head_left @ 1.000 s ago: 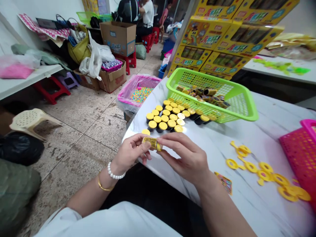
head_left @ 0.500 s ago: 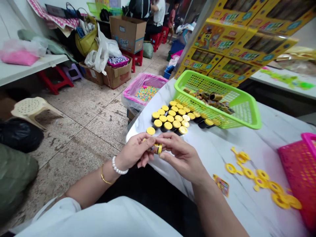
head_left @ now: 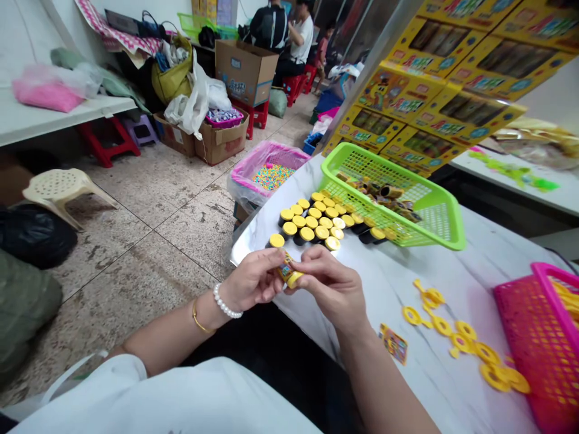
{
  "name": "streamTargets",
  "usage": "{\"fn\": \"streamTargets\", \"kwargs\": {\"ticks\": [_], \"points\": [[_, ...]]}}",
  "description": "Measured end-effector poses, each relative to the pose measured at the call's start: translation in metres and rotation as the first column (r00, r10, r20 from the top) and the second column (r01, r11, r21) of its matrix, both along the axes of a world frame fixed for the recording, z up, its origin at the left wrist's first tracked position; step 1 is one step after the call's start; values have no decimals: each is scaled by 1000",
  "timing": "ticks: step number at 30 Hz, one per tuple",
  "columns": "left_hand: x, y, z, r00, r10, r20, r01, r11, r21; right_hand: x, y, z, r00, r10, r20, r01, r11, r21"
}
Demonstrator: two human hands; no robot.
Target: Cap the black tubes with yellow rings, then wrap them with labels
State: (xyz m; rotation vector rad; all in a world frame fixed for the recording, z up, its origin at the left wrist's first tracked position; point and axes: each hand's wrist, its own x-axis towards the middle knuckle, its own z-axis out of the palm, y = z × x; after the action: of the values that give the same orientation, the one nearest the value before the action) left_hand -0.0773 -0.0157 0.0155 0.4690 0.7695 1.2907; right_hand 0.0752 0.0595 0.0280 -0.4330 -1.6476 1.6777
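1. A small printed tube [head_left: 286,269] is held between both hands, just above the near edge of the white table [head_left: 375,280], with its yellow end tilted down towards the body.
2. The upper end of the tube is gripped by the thumb and fingers of the left hand [head_left: 257,276].
3. The yellow end is pinched by the thumb and bent fingers of the right hand [head_left: 335,288].
4. Beyond the hands, black jars with yellow lids [head_left: 312,222] are grouped upright beside a green basket [head_left: 456,232], in which dark and gold tubes [head_left: 389,193] are heaped.
5. To the right, a printed card [head_left: 393,343] and yellow rings [head_left: 461,343] are spread near a pink basket [head_left: 520,337].
6. Coloured beads [head_left: 272,176] are held in a lined pink tub [head_left: 240,172] beside the table.
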Motion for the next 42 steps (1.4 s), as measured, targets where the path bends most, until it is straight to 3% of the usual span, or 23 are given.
{"fn": "streamTargets", "kwargs": {"ticks": [4,8,13,17,25,27,29,31,32,34,36,38,39,40,42], "points": [[-1,0,-1,998,-63,15,63,998,12,3,2,0,999,11,-53,-12,1000,-15],[-1,0,-3,998,-5,-63,2,999,-41,2,2,1,998,-22,55,14,990,138],[0,-3,0,995,-99,-13,99,995,-17,1,-1,2,998,-52,-41,59,984,166],[1,-2,0,999,-12,-43,10,999,-52,2,2,0,995,-84,52,72,979,189],[4,-8,-6,999,-15,-37,13,998,-55,-1,-6,-2,972,-84,217,9,945,328],[1,-14,-9,995,-4,-100,-3,998,-67,2,0,4,952,-160,261,56,929,365],[-5,-19,-11,968,69,-242,-83,996,-44,9,21,18,911,-311,270,186,896,404],[-12,-19,-12,866,220,-449,-228,973,38,20,54,40,827,-517,222,393,813,430],[-17,-17,-12,775,298,-558,-292,951,102,27,72,51,760,-625,177,508,742,436],[-26,-9,-12,537,395,-745,-327,912,248,41,98,71,600,-792,116,647,565,511],[-33,3,-12,286,422,-860,-247,900,359,57,103,82,463,-875,139,622,433,653],[-38,14,-14,84,427,-900,-133,901,414,72,83,79,453,-874,173,510,414,754],[-39,18,-14,23,423,-906,-70,905,420,81,67,73,477,-857,194,450,428,784],[-38,21,-15,-13,415,-910,-18,909,416,90,49,64,488,-842,230,388,446,807],[-33,25,-15,0,394,-919,57,918,393,113,13,40,427,-858,286,343,446,827]]}}
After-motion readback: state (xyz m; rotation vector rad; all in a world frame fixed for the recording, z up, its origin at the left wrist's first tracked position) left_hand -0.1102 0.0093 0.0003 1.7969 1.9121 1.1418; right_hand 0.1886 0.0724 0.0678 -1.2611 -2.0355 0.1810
